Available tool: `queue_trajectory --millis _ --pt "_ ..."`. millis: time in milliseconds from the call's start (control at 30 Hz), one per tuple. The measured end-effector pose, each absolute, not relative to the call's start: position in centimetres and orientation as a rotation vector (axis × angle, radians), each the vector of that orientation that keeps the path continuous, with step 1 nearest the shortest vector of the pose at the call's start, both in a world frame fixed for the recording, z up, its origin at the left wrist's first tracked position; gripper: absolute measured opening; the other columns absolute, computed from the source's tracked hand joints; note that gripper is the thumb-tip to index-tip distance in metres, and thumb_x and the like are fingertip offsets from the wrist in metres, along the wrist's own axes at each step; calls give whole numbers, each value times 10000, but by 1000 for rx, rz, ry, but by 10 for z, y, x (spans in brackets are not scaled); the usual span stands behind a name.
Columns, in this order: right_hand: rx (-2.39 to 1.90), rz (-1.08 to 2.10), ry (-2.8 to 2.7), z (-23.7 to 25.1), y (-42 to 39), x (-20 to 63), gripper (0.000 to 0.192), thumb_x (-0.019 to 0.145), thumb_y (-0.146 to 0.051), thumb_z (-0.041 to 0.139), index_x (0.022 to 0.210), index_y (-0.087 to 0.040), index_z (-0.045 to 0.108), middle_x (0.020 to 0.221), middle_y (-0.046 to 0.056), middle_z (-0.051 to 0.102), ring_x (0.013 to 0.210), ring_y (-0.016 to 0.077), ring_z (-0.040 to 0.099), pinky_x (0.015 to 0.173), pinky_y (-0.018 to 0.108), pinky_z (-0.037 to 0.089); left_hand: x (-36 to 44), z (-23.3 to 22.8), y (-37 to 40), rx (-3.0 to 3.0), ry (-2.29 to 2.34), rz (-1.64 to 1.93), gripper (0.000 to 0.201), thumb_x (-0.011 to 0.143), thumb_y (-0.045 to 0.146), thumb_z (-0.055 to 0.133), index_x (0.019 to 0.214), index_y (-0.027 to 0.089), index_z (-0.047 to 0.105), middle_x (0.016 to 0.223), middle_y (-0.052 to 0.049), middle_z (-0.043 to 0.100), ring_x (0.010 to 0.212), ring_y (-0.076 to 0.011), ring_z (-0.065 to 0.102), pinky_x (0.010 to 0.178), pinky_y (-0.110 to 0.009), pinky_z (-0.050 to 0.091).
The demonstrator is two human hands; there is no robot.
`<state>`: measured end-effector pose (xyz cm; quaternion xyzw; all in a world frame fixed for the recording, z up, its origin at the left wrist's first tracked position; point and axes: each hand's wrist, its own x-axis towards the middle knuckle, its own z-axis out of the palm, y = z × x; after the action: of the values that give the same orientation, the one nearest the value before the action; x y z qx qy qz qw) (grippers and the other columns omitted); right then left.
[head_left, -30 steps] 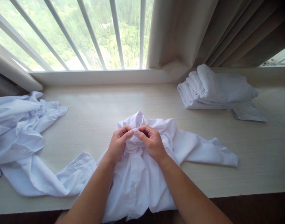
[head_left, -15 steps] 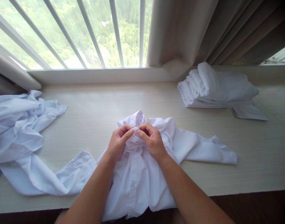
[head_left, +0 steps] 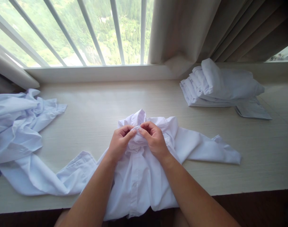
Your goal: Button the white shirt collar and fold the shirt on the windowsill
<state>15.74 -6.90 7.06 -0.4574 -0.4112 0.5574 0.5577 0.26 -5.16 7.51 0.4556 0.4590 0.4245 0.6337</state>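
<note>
White shirt (head_left: 136,186) on table (head_left: 228,151) | left hand (head_left: 119,145) grip pinched closed on collar | right hand (head_left: 154,140) likewise

Collar button area of the white shirt (head_left: 136,186) sits behind the left hand (head_left: 119,143) and right hand (head_left: 153,140); can't tell if a button is pinched. Shirt hem hangs past the table (head_left: 158,94) edge, bottom center. Crumpled shirt pile (head_left: 16,126) cut off at left edge. Folded shirt stack (head_left: 219,85): count unreadable. Both forearms cropped at bottom.
</note>
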Motion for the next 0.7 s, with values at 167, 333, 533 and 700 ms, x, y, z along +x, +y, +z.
queue_trajectory --millis 167,333,533,700 --pt "-1099 1314 -974 69 -68 157 300 858 -456 738 895 -177 635 832 0 633 755 122 558 701 233 451 3 75 -52 1051 1057 961 368 805 470 828 908 129 737 832 -57 719 742 -159 626 672 -247 480" --pt "-1092 1335 -959 67 -68 157 288 856 -445 736 890 -180 627 825 -6 623 741 116 547 689 230 439 3 75 -52 1063 1049 960 367 803 474 830 892 133 726 817 -44 704 724 -145 609 658 -237 470" --pt "-1111 1346 -954 68 -67 157 306 843 -462 728 885 -181 614 812 -9 613 723 114 532 683 234 435 3 74 -53 1065 1043 951 382 795 487 833 891 135 719 798 -39 692 699 -142 600 635 -235 464" --pt "-1093 1363 -945 71 -68 158 290 841 -442 725 879 -177 614 795 -14 602 711 107 517 670 228 423 3 76 -53 1041 1016 945 366 799 469 835 883 136 709 790 -30 675 697 -131 584 635 -228 456"
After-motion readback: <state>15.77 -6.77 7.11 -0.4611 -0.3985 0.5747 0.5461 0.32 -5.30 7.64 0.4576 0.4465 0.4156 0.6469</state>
